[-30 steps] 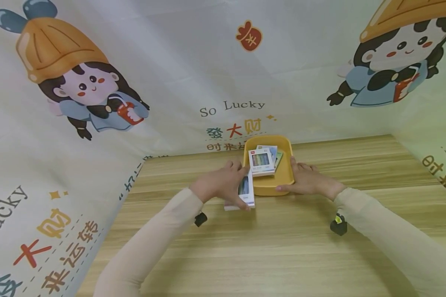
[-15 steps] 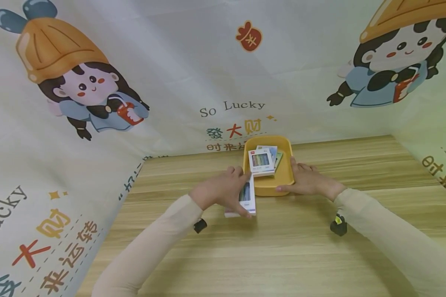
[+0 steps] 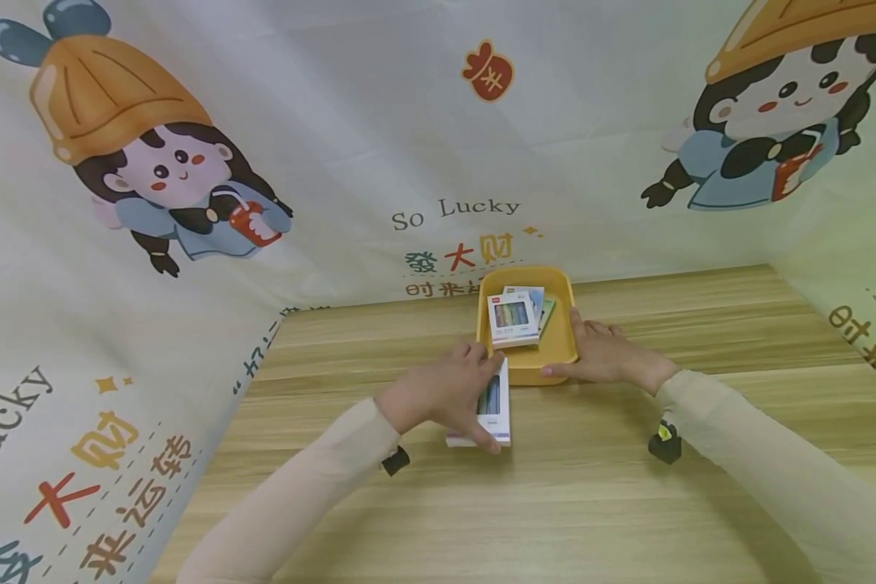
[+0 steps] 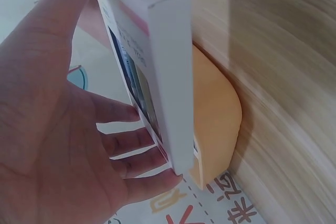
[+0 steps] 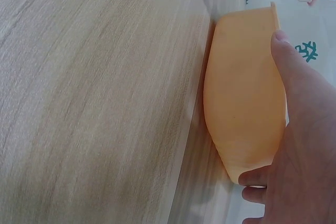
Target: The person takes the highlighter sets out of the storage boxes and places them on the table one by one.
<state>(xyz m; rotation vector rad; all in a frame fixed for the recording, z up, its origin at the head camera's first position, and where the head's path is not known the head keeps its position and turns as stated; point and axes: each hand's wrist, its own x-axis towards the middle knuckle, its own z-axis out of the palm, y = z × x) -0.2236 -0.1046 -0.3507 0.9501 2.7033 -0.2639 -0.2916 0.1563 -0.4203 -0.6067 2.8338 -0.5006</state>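
My left hand [image 3: 445, 393] pinches a white box [image 3: 500, 405] by its edges, thumb at the near end and fingers at the far end. A window in the box [image 4: 170, 77] shows coloured sticks inside. This box is just in front of the left part of a yellow bin [image 3: 533, 376], held above the table. My right hand [image 3: 604, 354] holds the bin's right front corner, its thumb along the front and its fingers on the right side. Inside the bin, a similar white windowed box [image 3: 513, 320] overlaps a blue-and-white box [image 3: 538, 298] and a green item [image 3: 548, 312].
The bin stands on a wood-grain table [image 3: 423, 503], near its back edge. A printed cloth [image 3: 380, 138] with cartoon figures and lettering rises behind and at both sides. Each wrist bears a small black device, the right one [image 3: 665, 442] marked with yellow.
My left hand has drawn the white box toward me and slightly right, away from the other boxes. The right hand and the bin have stayed in place.
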